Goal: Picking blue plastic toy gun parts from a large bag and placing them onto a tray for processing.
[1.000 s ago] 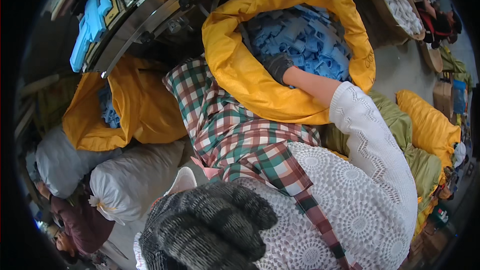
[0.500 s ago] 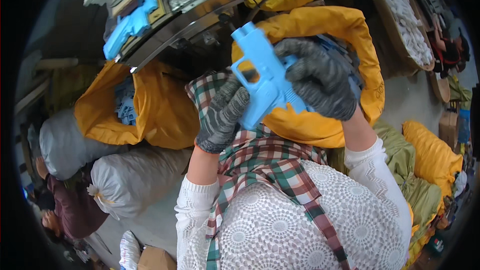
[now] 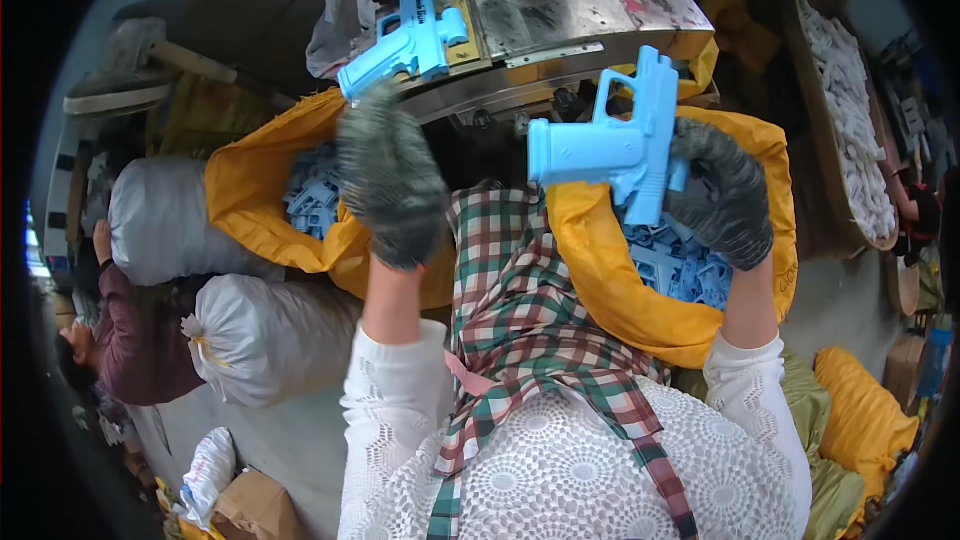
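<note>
- We have the blue toy pistol [image 3: 655, 130] up in front of us, above the mouth of the right yellow sack [image 3: 590, 270], its handle pointing left.
- Our right grip [image 3: 725, 200], gloved in dark knit, is curled on the pistol's right-hand side, closed on it.
- Our left grip [image 3: 393, 175] is blurred, just beside the lower end of a second blue toy pistol [image 3: 425, 45] on the metal tabletop [image 3: 545, 20]; we cannot tell how far open it is, or whether it touches anything.
- We judge the toy to be light, stiff moulded plastic, probably hollow. Its smooth faces may slip against knit gloves.
- The thick handle and the long straight body seem to us the surest places to take hold; the thin trigger guard looks the likeliest part to crack under a hard squeeze.
- Below it, the right sack holds a heap of loose blue plastic pieces [image 3: 690, 270].
- The left yellow sack [image 3: 255, 165] gapes open on similar blue pieces [image 3: 315, 195].
- Nearby lies a tied white sack [image 3: 275, 340], whose contents we cannot see.
- At far right, a long tray [image 3: 818, 130] carries piled white pieces [image 3: 850, 120].
</note>
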`<action>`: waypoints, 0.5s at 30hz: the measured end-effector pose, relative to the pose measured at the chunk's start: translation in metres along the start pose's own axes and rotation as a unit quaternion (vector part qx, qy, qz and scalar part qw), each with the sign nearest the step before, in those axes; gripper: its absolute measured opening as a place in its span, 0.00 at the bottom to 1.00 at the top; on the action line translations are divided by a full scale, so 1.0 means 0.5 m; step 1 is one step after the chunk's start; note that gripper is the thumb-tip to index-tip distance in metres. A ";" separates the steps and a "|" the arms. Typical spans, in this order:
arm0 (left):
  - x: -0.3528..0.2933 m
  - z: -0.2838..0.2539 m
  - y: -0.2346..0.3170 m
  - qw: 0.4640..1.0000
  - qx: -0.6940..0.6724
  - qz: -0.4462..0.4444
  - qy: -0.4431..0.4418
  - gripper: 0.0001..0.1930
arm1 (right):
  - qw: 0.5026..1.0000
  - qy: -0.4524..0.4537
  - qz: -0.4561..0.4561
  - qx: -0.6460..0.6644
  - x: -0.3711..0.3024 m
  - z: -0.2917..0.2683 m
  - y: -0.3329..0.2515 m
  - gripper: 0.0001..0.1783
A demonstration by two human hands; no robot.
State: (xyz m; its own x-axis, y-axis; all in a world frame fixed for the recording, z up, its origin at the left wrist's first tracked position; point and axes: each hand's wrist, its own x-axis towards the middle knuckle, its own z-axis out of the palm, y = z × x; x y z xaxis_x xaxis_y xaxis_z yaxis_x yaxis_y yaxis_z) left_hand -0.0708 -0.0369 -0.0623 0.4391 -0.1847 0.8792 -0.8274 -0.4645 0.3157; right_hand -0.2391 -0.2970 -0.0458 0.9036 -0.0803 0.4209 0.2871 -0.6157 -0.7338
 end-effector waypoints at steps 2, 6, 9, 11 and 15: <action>0.067 -0.002 -0.049 0.991 0.117 0.062 0.029 0.21 | 0.999 0.033 0.034 0.008 0.008 -0.001 0.005 0.25; 0.157 -0.021 -0.121 0.930 -0.035 -0.172 -0.323 0.26 | 0.996 0.038 -0.060 -0.057 0.053 0.039 0.017 0.29; 0.185 -0.009 -0.103 0.872 0.285 -0.026 -0.397 0.31 | 0.997 0.053 -0.063 -0.015 0.107 0.073 0.008 0.30; 0.138 -0.020 -0.118 0.911 0.242 0.044 -0.330 0.30 | 0.990 0.068 -0.124 -0.032 0.152 0.091 0.019 0.31; 0.021 -0.088 -0.168 0.936 0.255 0.026 -0.240 0.33 | 0.977 0.025 -0.205 -0.053 0.251 0.128 0.031 0.28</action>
State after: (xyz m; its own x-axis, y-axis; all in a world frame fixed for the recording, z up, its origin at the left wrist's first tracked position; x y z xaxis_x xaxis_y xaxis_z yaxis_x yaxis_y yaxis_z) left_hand -0.0122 0.0382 -0.0638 0.6109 -0.5299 0.5882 -0.6310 -0.7746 -0.0426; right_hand -0.1010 -0.2666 -0.0387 0.7023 0.1526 0.6953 0.5843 -0.6816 -0.4405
